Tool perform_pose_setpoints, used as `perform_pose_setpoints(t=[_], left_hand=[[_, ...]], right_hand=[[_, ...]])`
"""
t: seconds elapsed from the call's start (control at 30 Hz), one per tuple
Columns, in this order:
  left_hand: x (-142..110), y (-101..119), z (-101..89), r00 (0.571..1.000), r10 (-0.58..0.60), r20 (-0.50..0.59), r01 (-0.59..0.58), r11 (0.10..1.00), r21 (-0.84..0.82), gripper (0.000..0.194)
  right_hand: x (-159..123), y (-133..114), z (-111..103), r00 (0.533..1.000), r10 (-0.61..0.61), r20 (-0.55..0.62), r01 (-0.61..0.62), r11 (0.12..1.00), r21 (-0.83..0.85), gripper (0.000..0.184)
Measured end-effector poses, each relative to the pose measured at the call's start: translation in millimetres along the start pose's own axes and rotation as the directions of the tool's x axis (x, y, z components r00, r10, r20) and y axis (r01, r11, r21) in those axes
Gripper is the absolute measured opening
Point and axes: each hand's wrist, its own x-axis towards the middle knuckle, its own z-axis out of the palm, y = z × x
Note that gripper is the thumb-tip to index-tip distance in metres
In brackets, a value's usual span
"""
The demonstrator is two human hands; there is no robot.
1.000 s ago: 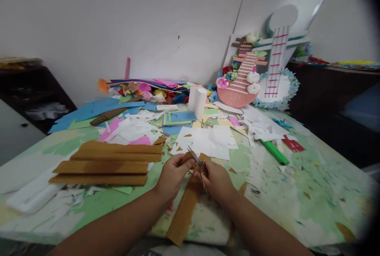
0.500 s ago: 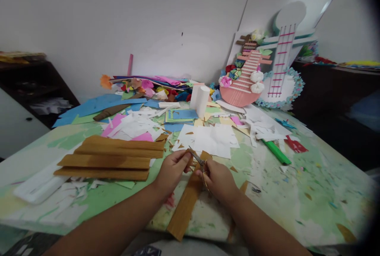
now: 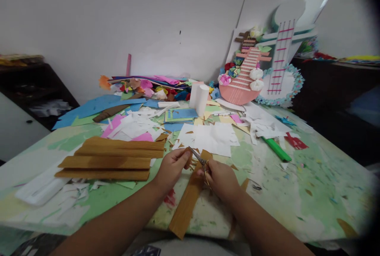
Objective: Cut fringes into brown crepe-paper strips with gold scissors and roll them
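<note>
Left grip [image 3: 173, 169] higher, papers [image 3: 52, 107] in cabinet [image 3: 41, 93]

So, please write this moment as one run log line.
left hand: pinching brown scrap | right hand: holding scissors | brown strip: on table

The left hand [image 3: 175, 167] and right hand [image 3: 221, 176] are bare, as are both forearms [image 3: 115, 214], which become slimmer toward the wrists [image 3: 236, 194].

Hands [image 3: 173, 169] [image 3: 222, 178] slightly farther apart
</note>
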Motion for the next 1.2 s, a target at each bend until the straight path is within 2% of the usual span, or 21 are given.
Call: perform_pose_setpoints(t=[0.1, 0.17, 0.2, 0.23, 0.3, 0.37, 0.4, 0.5, 0.63, 0.7, 0.8, 0.97, 1.03, 1.1, 1.2], left_hand=[[2.1, -5.5, 0.6, 1.0, -0.013, -0.023, 0.013, 1.0, 0.007, 0.029], [3.7, -8.6, 1.7, 0.996, -0.074, -0.046, 0.075, 0.997, 0.026, 0.025], [4.3, -9.6, 2.5, 0.993, -0.112, -0.049, 0.114, 0.993, 0.04, 0.022], [4.8, -10.1, 3.7, 0.989, -0.142, -0.042, 0.145, 0.988, 0.059, 0.019], [4.8, -9.5, 6.5, 0.985, -0.172, 0.012, 0.171, 0.981, 0.088, 0.018], [3.2, -8.0, 9.5, 0.98, -0.164, 0.115, 0.155, 0.984, 0.085, 0.024], [1.7, -7.5, 10.7, 0.974, -0.159, 0.161, 0.15, 0.986, 0.067, 0.028], [-3.4, -7.9, 11.6, 0.955, -0.166, 0.245, 0.172, 0.985, -0.001, 0.039], [-6.9, -9.4, 7.0, 0.919, -0.227, 0.322, 0.283, 0.949, -0.139, 0.052], [-6.5, -9.2, 4.2, 0.923, -0.253, 0.289, 0.294, 0.949, -0.109, 0.049], [-3.9, -11.9, 1.2, 0.959, -0.226, 0.172, 0.23, 0.973, -0.007, 0.044], [1.2, -25.0, 0.9, 0.962, -0.184, 0.201, 0.198, 0.979, -0.05, 0.055], [2.0, -25.6, 1.6, 0.966, -0.176, 0.189, 0.191, 0.979, -0.067, 0.051], [1.6, -21.1, 1.9, 0.974, -0.154, 0.165, 0.161, 0.986, -0.033, 0.036], [-0.5, -10.0, 1.5, 0.982, -0.139, 0.129, 0.135, 0.99, 0.042, 0.015]], right_hand=[[0.9, 2.9, 0.2, 0.999, 0.042, -0.02, -0.04, 0.995, 0.09, 0.026], [2.2, 4.8, 1.3, 0.998, 0.04, -0.051, -0.023, 0.955, 0.296, 0.027], [2.9, 5.2, 2.1, 0.998, 0.023, -0.067, 0.009, 0.897, 0.442, 0.027], [3.7, 5.1, 3.0, 0.996, 0.0, -0.084, 0.05, 0.804, 0.593, 0.027], [5.2, 3.6, 4.9, 0.993, -0.034, -0.111, 0.111, 0.553, 0.826, 0.028], [6.1, 1.4, 6.3, 0.994, -0.029, -0.103, 0.107, 0.359, 0.927, 0.029], [6.2, 0.5, 6.5, 0.996, -0.017, -0.085, 0.086, 0.313, 0.946, 0.03], [5.2, 0.0, 5.4, 0.999, 0.015, -0.038, 0.032, 0.314, 0.949, 0.03], [2.1, 1.1, 3.0, 0.998, -0.047, -0.05, 0.062, 0.332, 0.941, 0.028], [1.2, 1.0, 3.4, 0.997, -0.071, -0.042, 0.061, 0.306, 0.95, 0.027], [1.3, 1.2, 5.1, 0.995, -0.096, -0.031, 0.056, 0.261, 0.964, 0.026], [2.1, 2.6, 2.8, 0.992, -0.11, -0.056, 0.093, 0.365, 0.926, 0.028], [1.9, 3.4, 0.7, 0.988, -0.145, -0.06, 0.113, 0.394, 0.912, 0.024], [1.8, 4.7, 0.0, 0.985, -0.162, -0.061, 0.123, 0.412, 0.903, 0.023], [2.2, 6.9, 2.0, 0.996, -0.064, -0.062, 0.083, 0.415, 0.906, 0.026]])
